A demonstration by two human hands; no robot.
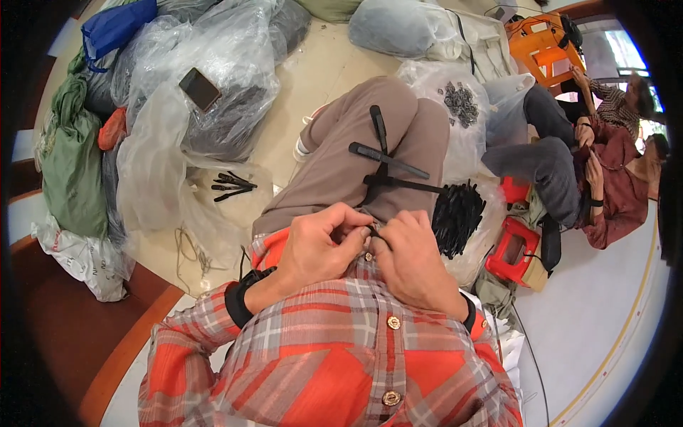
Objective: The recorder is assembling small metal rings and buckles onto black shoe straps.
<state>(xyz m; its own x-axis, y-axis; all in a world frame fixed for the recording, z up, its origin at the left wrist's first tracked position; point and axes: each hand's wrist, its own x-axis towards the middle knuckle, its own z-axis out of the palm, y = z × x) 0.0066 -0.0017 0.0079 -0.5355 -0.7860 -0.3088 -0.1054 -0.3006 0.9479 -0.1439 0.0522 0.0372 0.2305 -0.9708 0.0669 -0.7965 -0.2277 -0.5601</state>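
Observation:
My left hand [320,245] and my right hand [413,260] meet in front of my waist, fingertips almost touching. Both pinch a short black strap [375,231], mostly hidden by the fingers. Across my brown trousers lie a few black straps [388,159] with stiff-looking ends, just beyond the hands. A dense heap of black straps [459,219] rests on clear plastic beside my right thigh. Farther off on that side, small dark pieces [460,104], perhaps buckles, are piled on a clear bag. To the left, several black straps [231,186] lie together on a plastic sheet.
Large plastic-wrapped bundles [228,107] fill the far left, with a phone [200,89] on top. A green sack [75,171] stands at the left. At right are a red stool [514,252], an orange stool [544,53] and two seated people, one in a dark red top [615,185].

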